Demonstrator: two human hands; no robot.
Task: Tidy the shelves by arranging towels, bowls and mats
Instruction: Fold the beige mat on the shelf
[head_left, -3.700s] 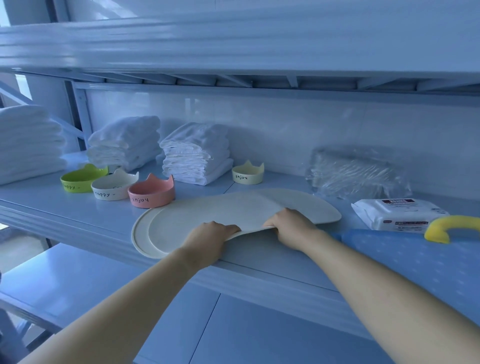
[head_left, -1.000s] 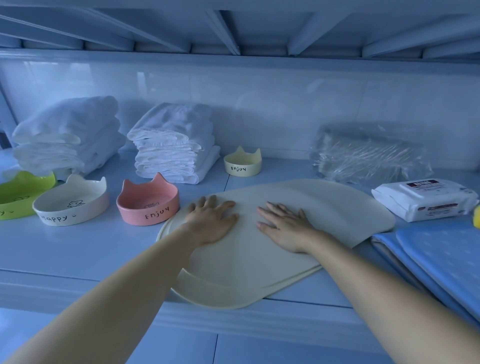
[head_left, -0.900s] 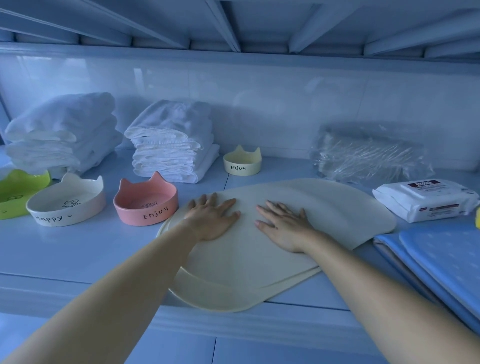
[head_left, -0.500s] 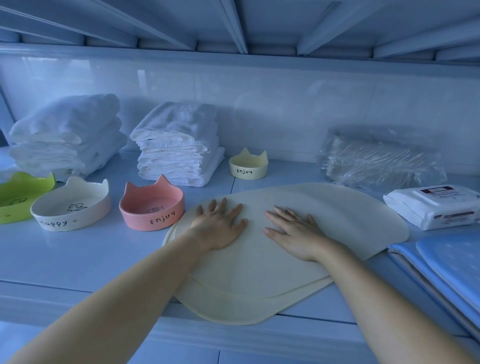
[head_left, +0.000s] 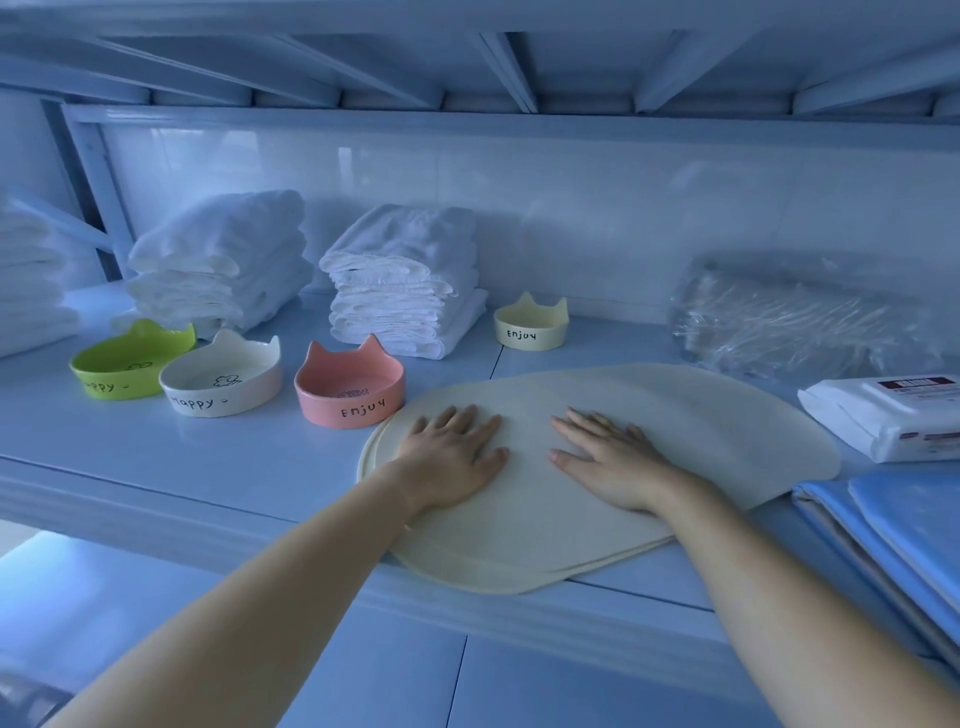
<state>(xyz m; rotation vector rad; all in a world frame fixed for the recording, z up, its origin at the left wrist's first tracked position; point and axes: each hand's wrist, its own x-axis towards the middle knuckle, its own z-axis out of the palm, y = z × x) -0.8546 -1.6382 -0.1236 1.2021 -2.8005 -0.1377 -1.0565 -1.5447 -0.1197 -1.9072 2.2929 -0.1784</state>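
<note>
Cream oval mats (head_left: 691, 431) lie stacked on the shelf, their near edge hanging slightly over the front lip. My left hand (head_left: 449, 457) and my right hand (head_left: 613, 457) press flat on the top mat, fingers straight. To the left stand cat-eared bowls: pink (head_left: 349, 389), white (head_left: 221, 376) and green (head_left: 132, 361). A small yellow bowl (head_left: 531, 325) sits behind the mats. Two stacks of folded white towels (head_left: 221, 265) (head_left: 408, 280) stand at the back, and a third towel stack (head_left: 28, 280) shows at the far left.
A clear plastic bundle (head_left: 800, 317) lies at the back right, with a white wipes pack (head_left: 883, 423) in front of it. Blue folded sheets (head_left: 893, 530) lie at the right edge. The upper shelf's underside (head_left: 519, 67) hangs close overhead. A lower shelf (head_left: 389, 675) shows below.
Earlier both hands gripped the mats' near edge; over the last second they have lain flat on top, hardly moving. The view has shifted a little, and the lower mats now show less at the front.
</note>
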